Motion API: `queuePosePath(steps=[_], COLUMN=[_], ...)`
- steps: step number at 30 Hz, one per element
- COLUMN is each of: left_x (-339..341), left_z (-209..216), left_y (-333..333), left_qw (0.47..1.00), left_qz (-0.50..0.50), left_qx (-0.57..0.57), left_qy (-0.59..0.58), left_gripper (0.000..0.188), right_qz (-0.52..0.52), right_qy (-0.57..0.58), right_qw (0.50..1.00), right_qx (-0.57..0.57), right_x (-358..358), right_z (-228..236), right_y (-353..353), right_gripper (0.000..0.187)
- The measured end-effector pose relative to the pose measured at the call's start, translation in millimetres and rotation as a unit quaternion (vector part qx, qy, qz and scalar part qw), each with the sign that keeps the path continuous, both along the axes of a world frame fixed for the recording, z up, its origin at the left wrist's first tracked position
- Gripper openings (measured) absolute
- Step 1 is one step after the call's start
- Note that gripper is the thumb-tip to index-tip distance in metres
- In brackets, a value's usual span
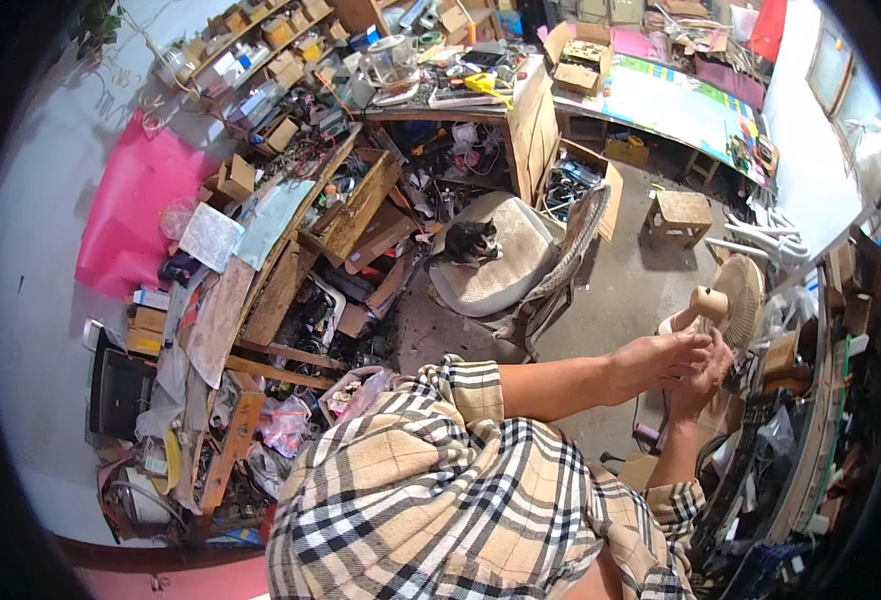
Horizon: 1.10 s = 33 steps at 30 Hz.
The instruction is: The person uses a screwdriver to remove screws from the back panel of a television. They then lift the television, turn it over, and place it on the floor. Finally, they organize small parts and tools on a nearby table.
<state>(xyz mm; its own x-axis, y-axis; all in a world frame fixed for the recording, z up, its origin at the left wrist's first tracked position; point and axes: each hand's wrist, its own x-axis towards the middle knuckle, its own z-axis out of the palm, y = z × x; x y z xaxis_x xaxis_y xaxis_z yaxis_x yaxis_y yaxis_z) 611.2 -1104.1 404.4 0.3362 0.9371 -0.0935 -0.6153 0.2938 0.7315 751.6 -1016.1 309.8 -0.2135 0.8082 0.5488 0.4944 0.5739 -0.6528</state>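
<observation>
My left hand (653, 362) reaches far out to the right, and its curled fingers meet my right hand (703, 384). The fingers of both are bent close together. Whatever they pinch is too small and too hidden to name. Just beyond my fingertips stands a beige electric fan (745, 295), its round grille turned to the right. The fan's rounded motor housing (709, 301) sits right above my fingers; whether they touch it I cannot tell. My hands hide the lower part of the fan.
A black and white cat (472, 243) rests on a padded chair (506, 285), a cloth over its back. Behind it is a small wooden stool (681, 212). Cluttered shelves (811, 440) line the right side. A workbench (261, 250) heaped with parts runs along the left.
</observation>
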Motion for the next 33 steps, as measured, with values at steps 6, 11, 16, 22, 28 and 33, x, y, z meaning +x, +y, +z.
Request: queuePosePath(steps=[6, 11, 16, 22, 28, 33], left_x=[-5.6, -15.9, -60.8, -135.5, -111.3, -85.9], left_z=[25.9, -29.0, -54.1, -85.4, -86.4, 21.0], left_y=[68.2, 139.7, 213.9, 283.2, 336.4, 380.1], left_qw=[0.972, 0.568, 0.608, 0.907, 0.978, 0.982], left_qz=[0.187, 0.224, 0.293, 0.316, 0.108, 0.142], left_qx=[0.039, 0.436, 0.414, -0.196, 0.036, -0.128], left_qy=[0.137, 0.661, 0.611, 0.199, -0.176, -0.003], left_gripper=[0.062, 0.054, 0.044, 0.070, 0.042, 0.047], right_qz=[0.061, 0.281, 0.227, 0.205, 0.288, 0.094], right_qy=[0.195, 0.610, 0.555, 0.212, 0.134, -0.082], right_qw=[0.954, 0.628, 0.578, 0.953, 0.936, 0.947], right_qx=[-0.221, -0.394, -0.554, -0.069, 0.152, -0.296], right_x=[-19.9, -79.2, -99.0, -111.2, -136.0, -103.6], right_z=[-37.1, -10.3, 36.5, 118.2, 70.9, -38.7], right_y=[84.8, 83.8, 145.2, 186.3, 272.6, 382.6], right_gripper=[0.043, 0.037, 0.044, 0.057, 0.043, 0.031])
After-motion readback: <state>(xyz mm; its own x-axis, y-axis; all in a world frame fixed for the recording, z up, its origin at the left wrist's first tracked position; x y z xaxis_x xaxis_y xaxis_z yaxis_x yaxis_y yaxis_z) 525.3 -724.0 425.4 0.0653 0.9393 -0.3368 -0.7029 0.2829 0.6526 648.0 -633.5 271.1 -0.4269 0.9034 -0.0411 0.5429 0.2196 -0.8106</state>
